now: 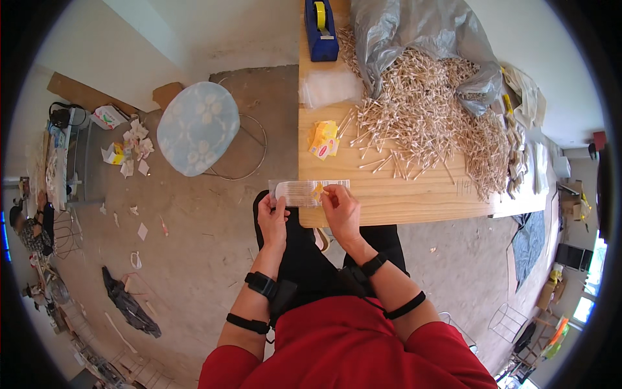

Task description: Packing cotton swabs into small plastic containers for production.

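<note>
At the table's near left corner, a clear plastic bag [295, 194] with a row of cotton swabs lies flat in front of me. My left hand [275, 223] grips its lower left side, thumb on top. Over the bag's right part, my right hand [343, 212] pinches a small yellow card [317, 191]; whether the card is inside the bag or on it, I cannot tell. A few more yellow cards [322, 139] sit on the table just beyond. To their right spreads a big heap of loose cotton swabs [414, 97].
A grey plastic sack [421, 26] partly covers the heap. Flat clear bags [330, 88] and a blue tape dispenser [322, 42] are along the wooden table's [382, 207] left edge. A light-blue stool [197, 129] stands left; a person [35, 227] is at far left.
</note>
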A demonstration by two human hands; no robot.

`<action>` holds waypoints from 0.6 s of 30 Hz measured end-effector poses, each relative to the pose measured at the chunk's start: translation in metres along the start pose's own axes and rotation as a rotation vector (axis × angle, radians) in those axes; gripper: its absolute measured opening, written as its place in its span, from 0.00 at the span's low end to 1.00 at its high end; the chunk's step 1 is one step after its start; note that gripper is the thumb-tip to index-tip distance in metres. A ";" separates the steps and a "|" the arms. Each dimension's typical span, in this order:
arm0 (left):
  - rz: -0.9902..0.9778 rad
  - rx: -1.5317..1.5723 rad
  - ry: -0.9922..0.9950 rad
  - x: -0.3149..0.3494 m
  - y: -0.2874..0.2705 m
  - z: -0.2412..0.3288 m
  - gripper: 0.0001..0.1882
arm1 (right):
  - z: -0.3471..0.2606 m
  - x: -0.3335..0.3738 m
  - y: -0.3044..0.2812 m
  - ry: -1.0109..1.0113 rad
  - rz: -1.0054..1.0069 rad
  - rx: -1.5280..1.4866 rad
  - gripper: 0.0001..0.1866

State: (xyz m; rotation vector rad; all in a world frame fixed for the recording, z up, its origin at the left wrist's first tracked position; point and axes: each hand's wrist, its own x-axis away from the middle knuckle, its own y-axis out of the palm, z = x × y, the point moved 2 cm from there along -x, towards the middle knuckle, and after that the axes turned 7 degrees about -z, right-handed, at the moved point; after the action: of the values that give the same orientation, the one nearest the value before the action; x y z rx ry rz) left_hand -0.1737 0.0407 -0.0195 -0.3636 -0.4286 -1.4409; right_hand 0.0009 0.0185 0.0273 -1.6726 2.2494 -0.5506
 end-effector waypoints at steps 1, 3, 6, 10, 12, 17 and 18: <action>-0.019 0.019 -0.011 0.000 0.001 0.000 0.17 | -0.001 0.000 0.000 0.007 0.009 -0.029 0.07; -0.040 0.024 -0.029 0.000 0.001 0.002 0.16 | 0.000 0.001 0.000 0.014 0.016 -0.057 0.07; -0.078 0.041 -0.042 0.001 0.003 0.005 0.14 | 0.006 0.001 0.000 0.087 -0.020 -0.155 0.07; -0.096 0.051 -0.040 0.001 0.003 0.004 0.12 | 0.011 0.002 -0.003 0.108 -0.088 -0.133 0.05; -0.103 0.057 -0.042 0.000 0.003 0.003 0.11 | 0.013 0.003 -0.002 0.115 -0.111 -0.126 0.05; -0.098 0.057 -0.041 0.001 0.002 0.001 0.12 | 0.007 -0.002 0.000 -0.118 0.075 0.089 0.04; -0.102 0.055 -0.041 0.002 0.004 0.003 0.12 | 0.006 -0.002 0.000 -0.116 0.075 0.090 0.04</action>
State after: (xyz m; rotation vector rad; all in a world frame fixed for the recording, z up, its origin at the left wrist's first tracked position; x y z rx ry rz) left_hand -0.1702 0.0407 -0.0159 -0.3313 -0.5252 -1.5196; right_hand 0.0042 0.0193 0.0216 -1.5296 2.1625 -0.5146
